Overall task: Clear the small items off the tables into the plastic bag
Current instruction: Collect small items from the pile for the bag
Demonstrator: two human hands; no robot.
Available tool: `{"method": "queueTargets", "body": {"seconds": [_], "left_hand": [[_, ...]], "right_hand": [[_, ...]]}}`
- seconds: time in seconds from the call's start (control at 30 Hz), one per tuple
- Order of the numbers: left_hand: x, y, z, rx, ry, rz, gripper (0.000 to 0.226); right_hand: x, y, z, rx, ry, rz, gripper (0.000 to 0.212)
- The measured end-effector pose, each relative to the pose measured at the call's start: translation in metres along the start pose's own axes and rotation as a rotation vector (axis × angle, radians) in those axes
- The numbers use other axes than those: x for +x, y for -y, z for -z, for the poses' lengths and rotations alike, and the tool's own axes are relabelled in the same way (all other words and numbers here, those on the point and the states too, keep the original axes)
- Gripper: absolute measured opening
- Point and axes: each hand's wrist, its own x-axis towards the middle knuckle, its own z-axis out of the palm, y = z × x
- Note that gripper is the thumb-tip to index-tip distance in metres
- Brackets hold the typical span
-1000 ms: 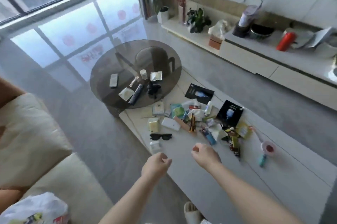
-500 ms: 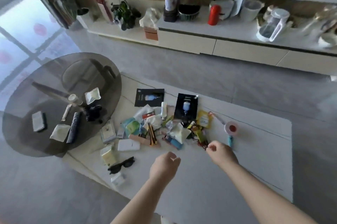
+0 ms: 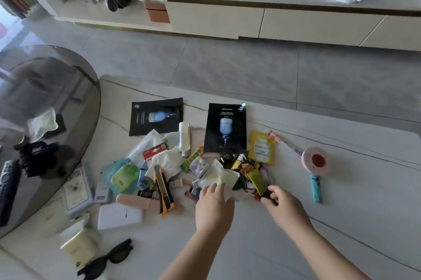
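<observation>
Both hands have come forward since a moment ago, from hovering closed above the bare near part of the white table [image 3: 341,222] to the near edge of the heap of small items [image 3: 205,161]. The view has also dropped closer to the table.

The left hand [image 3: 214,206] lies on a pale crumpled wrapper [image 3: 222,176] at the front of the heap, fingers bent over its near edge and touching it; whether it has a real hold I cannot tell. The right hand [image 3: 284,206] pinches the near end of a cluster of dark and yellow sachets [image 3: 255,177] between thumb and fingertips.

The heap sits in the middle of the table. At its far side lie two black packets, the left packet [image 3: 157,116] and the right packet [image 3: 225,129], with a small white bottle [image 3: 184,138] between them. A yellow pouch [image 3: 262,147] lies just right of the right packet. A yellow utility knife [image 3: 163,188] points toward the near edge, beside a white case [image 3: 120,216]. Sunglasses [image 3: 107,259] lie apart near the front left corner. To the right, well clear of the heap, are a pink round tin [image 3: 316,161] and a teal tube [image 3: 315,188].

The round glass table [image 3: 68,102] on the left holds a remote [image 3: 8,188] and a dark hair clip [image 3: 36,156]. The plastic bag is out of view.
</observation>
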Motion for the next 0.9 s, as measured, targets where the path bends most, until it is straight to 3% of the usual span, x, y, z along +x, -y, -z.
{"method": "queueTargets", "body": {"seconds": [0.27,0.43,0.53,0.63,0.77,0.9], "left_hand": [[0.053,0.004,-0.030,0.083,-0.141,0.052,0.051],[0.061,0.008,-0.037,0.007,-0.133,0.158,0.074],[0.056,0.010,-0.041,0.107,-0.106,0.231,0.085],[0.048,0.013,-0.047,0.163,-0.115,0.276,0.077],[0.041,0.017,-0.048,0.097,-0.096,0.341,0.064],[0.036,0.019,-0.045,-0.244,-0.058,0.401,0.042]], "right_hand": [[0.051,-0.009,-0.042,-0.061,-0.132,0.048,0.049],[0.049,-0.010,-0.055,-0.207,-0.225,0.066,0.043],[0.045,-0.015,-0.060,-0.233,-0.238,0.063,0.033],[0.037,-0.024,-0.061,-0.271,-0.249,0.034,0.019],[0.027,-0.036,-0.050,-0.213,-0.300,-0.013,0.021],[0.031,-0.041,-0.030,-0.092,-0.292,-0.008,0.015]]}}
